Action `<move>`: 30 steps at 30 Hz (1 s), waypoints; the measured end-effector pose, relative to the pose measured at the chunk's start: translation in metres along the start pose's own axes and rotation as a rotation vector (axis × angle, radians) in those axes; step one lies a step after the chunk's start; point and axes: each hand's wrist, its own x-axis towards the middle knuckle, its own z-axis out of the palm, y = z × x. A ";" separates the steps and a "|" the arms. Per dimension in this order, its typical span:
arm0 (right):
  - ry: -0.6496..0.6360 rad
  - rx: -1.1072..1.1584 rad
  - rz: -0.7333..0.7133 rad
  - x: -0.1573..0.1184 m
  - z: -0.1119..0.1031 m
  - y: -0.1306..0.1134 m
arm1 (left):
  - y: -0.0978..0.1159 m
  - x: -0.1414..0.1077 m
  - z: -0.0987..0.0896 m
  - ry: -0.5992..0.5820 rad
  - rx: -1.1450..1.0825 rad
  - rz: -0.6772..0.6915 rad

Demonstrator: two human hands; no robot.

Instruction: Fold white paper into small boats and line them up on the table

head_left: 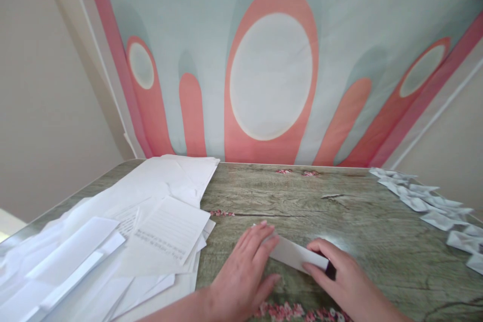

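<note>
A narrow folded strip of white paper lies slantwise on the wood-patterned table in front of me. My left hand rests flat over the strip's left end, its fingers stretched out and the thumb apart. At the right end, my right hand pinches the strip between thumb and fingers. A small dark object shows inside the right hand, mostly hidden by the fingers, and I cannot make out what it is.
Loose white sheets, some lined and written on, cover the table's left side. Several folded white paper pieces run in a row along the right edge. A patterned cloth hangs behind the table.
</note>
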 end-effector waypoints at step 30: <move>0.275 0.016 -0.410 -0.001 -0.003 -0.001 | -0.011 0.003 0.000 0.411 -0.054 0.048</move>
